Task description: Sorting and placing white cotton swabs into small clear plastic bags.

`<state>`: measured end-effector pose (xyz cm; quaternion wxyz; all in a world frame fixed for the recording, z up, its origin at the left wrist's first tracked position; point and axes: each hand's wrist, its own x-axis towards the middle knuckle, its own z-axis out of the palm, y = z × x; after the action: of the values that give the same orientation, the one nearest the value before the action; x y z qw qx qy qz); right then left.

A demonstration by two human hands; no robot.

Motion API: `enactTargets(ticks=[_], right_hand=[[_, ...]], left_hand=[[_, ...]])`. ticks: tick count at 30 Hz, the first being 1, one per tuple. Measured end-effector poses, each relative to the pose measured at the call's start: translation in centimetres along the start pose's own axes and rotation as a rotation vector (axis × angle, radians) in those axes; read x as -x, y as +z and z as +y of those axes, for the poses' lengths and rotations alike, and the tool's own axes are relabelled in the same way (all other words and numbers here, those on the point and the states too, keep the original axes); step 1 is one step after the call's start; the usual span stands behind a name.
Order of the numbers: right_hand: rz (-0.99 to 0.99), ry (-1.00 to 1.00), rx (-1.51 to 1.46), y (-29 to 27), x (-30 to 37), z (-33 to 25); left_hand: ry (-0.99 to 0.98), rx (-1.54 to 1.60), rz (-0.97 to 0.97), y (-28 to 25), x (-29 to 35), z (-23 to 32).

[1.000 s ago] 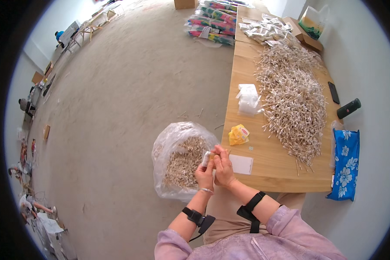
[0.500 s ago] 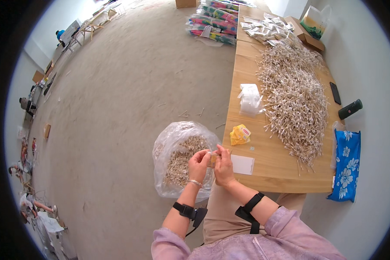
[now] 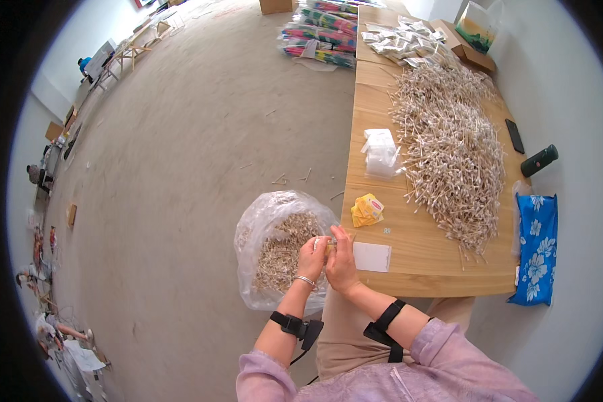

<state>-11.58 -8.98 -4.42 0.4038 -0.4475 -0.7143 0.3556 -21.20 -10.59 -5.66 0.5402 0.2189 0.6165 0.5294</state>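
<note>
My left hand (image 3: 311,258) and my right hand (image 3: 342,264) meet over the rim of a clear plastic bag (image 3: 261,221) that stands on the floor, full of small pale sticks. Both hands pinch one small pale item (image 3: 329,244) between their fingertips; what it is I cannot make out. They hover just left of the wooden table's (image 3: 425,268) front corner. A white card (image 3: 372,256) lies on the table right beside my right hand, and a stack of yellow packets (image 3: 367,209) lies a little farther back.
A large heap of pale sticks (image 3: 452,147) covers the table's middle. Small clear bags (image 3: 382,153) sit left of it, white packets (image 3: 402,37) and a cardboard box (image 3: 465,47) at the far end. A phone (image 3: 514,135), dark bottle (image 3: 539,161) and blue flowered cloth (image 3: 534,248) are on the right.
My hands have moved slightly down and left from the table corner to over the bag's rim, still together on the small item.
</note>
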Motion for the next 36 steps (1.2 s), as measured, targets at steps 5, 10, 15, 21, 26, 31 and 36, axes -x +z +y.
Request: enactTargets(ticks=[5,10,15,21,26,31,36], right_hand=[[-0.007,0.029,0.039,1.1,0.4,-0.7],[-0.033,-0.041,0.085,3.0,0.3,-2.9],[0.001,-0.069,0.075,3.1,-0.5,-5.1],[-0.174,0.343,-0.486,-1.1,-0.6,-4.3],[-0.014,-0.016,0.024,-6.4,-0.8,-5.3],[-0.022,0.108,0.181,-11.1,0.4,-5.7],[-0.127,0.022,0.295,-18.1,1.2,-3.3]], left_hand=[[0.085,0.06,-0.064,-0.8,0.0,-0.1],[0.151,0.045,-0.003,-3.3,0.3,0.7],[0.346,0.02,0.256,-4.1,2.6,2.7],[0.444,-0.013,0.349,0.9,5.8,3.3],[0.45,0.223,0.316,6.3,6.8,2.8],[0.34,0.408,0.151,9.3,8.3,0.7],[0.002,0.505,-0.266,9.7,10.4,2.0]])
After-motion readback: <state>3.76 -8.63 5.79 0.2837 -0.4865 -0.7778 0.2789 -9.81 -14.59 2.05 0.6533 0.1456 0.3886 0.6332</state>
